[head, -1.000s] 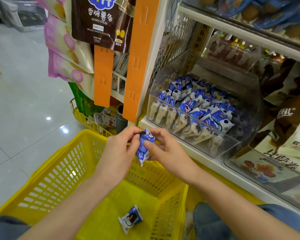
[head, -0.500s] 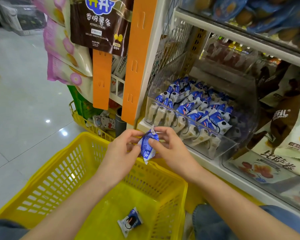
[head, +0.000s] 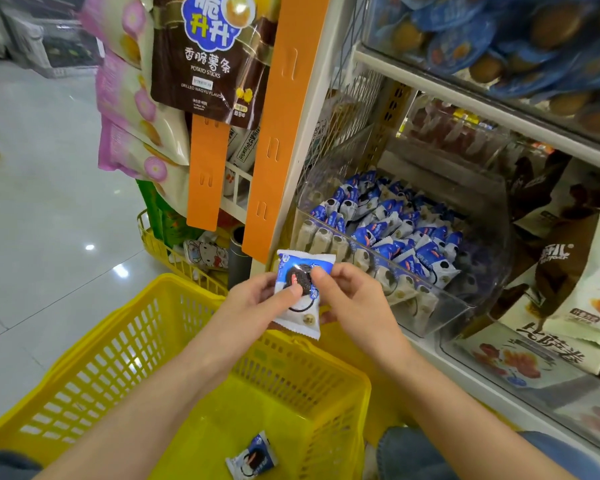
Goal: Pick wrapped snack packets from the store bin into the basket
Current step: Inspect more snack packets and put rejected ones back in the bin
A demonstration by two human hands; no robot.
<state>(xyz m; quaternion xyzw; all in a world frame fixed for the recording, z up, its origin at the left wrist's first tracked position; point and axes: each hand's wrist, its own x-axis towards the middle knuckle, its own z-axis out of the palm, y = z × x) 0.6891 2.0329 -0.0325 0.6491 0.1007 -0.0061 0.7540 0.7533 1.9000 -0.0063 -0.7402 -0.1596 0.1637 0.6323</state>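
Nearest: yellow basket [head: 118,368] on the floor, 1 wrapped packet [head: 252,459] lying flat on its bottom near the near wall. Above the basket's far rim, both hands share 1 more snack packet [head: 300,313]: left hand [head: 257,306] pinches its left edge, thumb on the front face; right hand [head: 357,303] pinches the right edge, thumb on the cookie picture. The packet is upright, face to camera, clear of the bin and not yet in the basket. Just behind it is the clear store bin [head: 440,317] on the lower shelf, full of the same blue-white packets [head: 395,230]. Farther left, 2 orange strips [head: 274,133] hang down the shelf end, with a potato sticks bag [head: 208,57] and pink bags beside them and a second yellow basket [head: 160,244] below. Risks, my read: the packet looks to sit about over the far rim, so letting go here could bounce it off the rim or drop it into the gap between basket and shelf; move it toward the basket's middle first. The wrapper looks slick and the grip is fingertips only, so if 1 hand lets go carelessly it could slip. Reaching back in could also knock front-row packets over the low bin lip. Count: 2 hands, 1 packet held, 1 packet in basket, 2 baskets, 1 bin; bin packets are too many and too overlapped to count.
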